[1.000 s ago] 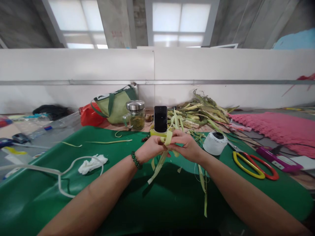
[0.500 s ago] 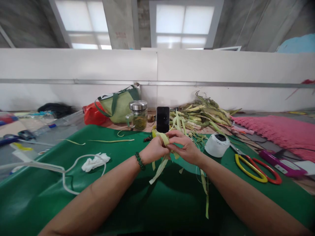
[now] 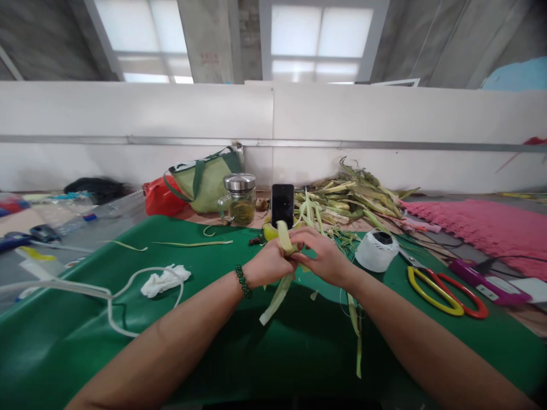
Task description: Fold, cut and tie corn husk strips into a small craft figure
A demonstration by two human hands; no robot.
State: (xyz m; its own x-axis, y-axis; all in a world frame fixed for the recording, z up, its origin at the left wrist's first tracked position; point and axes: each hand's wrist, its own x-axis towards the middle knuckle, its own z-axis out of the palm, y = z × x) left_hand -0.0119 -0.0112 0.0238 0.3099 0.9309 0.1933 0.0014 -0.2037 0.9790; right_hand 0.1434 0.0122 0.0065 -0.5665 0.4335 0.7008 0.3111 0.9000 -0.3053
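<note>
Both my hands meet above the green table cover (image 3: 128, 341), pinching pale green leaf strips (image 3: 284, 239). My left hand (image 3: 267, 266), with a green bead bracelet on its wrist, is closed round the strips. My right hand (image 3: 325, 256) pinches the same strips from the right, fingers curled. One strip end sticks up between the hands; other ends hang down (image 3: 273, 296) towards the cover. A long strip (image 3: 356, 336) trails below my right wrist.
A phone (image 3: 282, 205) stands upright behind the hands, beside a glass jar (image 3: 239, 199) and a green bag (image 3: 205, 179). A leaf pile (image 3: 354, 196), white twine spool (image 3: 376, 249) and yellow and red scissors (image 3: 444, 290) lie right. White cord and cloth (image 3: 164, 280) lie left.
The hands have worked the strip: the end between them has been folded and now points upward. Both hands stayed in much the same spot.
</note>
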